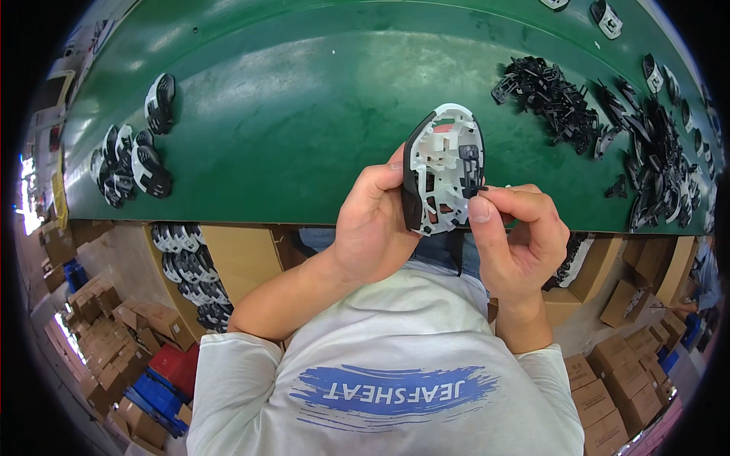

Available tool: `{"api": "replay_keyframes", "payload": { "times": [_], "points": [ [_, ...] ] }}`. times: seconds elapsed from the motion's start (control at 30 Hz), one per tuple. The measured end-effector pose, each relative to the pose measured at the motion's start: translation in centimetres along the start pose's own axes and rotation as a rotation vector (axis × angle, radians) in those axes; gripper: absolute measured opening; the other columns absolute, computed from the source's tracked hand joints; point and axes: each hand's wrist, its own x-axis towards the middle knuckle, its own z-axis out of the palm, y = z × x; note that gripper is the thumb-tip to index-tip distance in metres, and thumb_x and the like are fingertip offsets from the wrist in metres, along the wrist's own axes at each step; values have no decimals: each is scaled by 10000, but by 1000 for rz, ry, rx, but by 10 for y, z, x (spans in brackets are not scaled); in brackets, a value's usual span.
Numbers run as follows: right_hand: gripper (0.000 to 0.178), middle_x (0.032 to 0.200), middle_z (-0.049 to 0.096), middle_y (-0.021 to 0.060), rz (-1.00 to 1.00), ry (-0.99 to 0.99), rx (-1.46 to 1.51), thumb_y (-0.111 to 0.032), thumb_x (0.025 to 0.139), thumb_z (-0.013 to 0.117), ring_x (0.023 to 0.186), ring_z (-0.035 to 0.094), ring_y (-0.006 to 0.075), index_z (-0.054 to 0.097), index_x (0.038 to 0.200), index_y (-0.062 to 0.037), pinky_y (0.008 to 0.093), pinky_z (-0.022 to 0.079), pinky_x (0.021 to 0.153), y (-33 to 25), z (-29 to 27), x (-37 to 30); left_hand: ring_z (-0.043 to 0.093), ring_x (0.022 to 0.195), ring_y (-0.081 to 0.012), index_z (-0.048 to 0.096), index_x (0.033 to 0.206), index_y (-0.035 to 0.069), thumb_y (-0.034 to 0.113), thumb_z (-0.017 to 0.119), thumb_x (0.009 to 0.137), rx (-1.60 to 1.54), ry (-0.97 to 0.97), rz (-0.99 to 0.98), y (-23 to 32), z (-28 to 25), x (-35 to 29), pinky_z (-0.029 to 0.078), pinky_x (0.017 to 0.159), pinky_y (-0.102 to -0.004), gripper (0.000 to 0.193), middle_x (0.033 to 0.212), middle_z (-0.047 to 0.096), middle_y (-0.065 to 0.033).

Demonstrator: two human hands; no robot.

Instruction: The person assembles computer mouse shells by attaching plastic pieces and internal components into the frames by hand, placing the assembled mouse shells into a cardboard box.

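My left hand (372, 216) holds a white and black mouse shell (437, 171) upright over the table's near edge. Its ribbed white inside faces me, and the black side strip runs along the left rim. A dark clip-like piece (470, 158) sits against the shell's right inner side. Thumb and forefinger of my right hand (528, 235) pinch a small black plastic part (479, 189) at the shell's lower right edge. Fingertips cover much of that part, so I cannot tell whether it joins the dark piece above it.
On the green table (304, 137), a heap of small black parts (551, 99) lies at the far right, beside a pile of black shell pieces (654, 152). Several mouse shells (152, 169) lie at the left. Below the edge, a cardboard box (242, 254) stands near stacked shells (186, 262).
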Motion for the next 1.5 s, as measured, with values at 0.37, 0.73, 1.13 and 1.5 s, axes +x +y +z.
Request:
{"api": "replay_keyframes", "payload": {
  "times": [0.37, 0.73, 1.13, 1.5],
  "points": [
    [187, 663, 622, -34, -145, -122, -288, -44, 802, 862, 562, 548, 160, 710, 877, -123, 337, 393, 624, -6, 6, 5, 542, 1416, -269, 328, 1652, 53, 317, 347, 1061, 78, -168, 52, -6, -8, -4, 396, 1215, -442, 648, 1563, 534, -140],
    [183, 682, 635, -37, -143, -178, -319, -75, 799, 859, 594, 581, 180, 707, 882, -133, 348, 407, 682, -5, 5, 4, 534, 1435, -378, 296, 1683, 89, 408, 343, 1037, 225, -80, 107, -16, -11, -2, 417, 1221, -520, 722, 1592, 509, -196],
    [256, 884, 657, -23, -224, -327, -418, -132, 783, 891, 811, 609, 224, 764, 1005, -132, 396, 442, 816, -6, -8, 9, 494, 1470, -287, 337, 1649, 55, 308, 338, 1042, 93, -76, 142, -15, -10, -3, 364, 1246, -452, 658, 1615, 489, -141],
    [571, 1429, 592, 115, 599, -146, 754, -107, 1029, 696, 1246, 584, 159, 473, 1539, 19, 351, 474, 1086, -7, 22, -22, 422, 1526, -327, 306, 1687, 150, 403, 357, 1043, 102, -45, 391, -28, -9, -10, 348, 1254, -532, 693, 1676, 404, -162]
  ]
}}
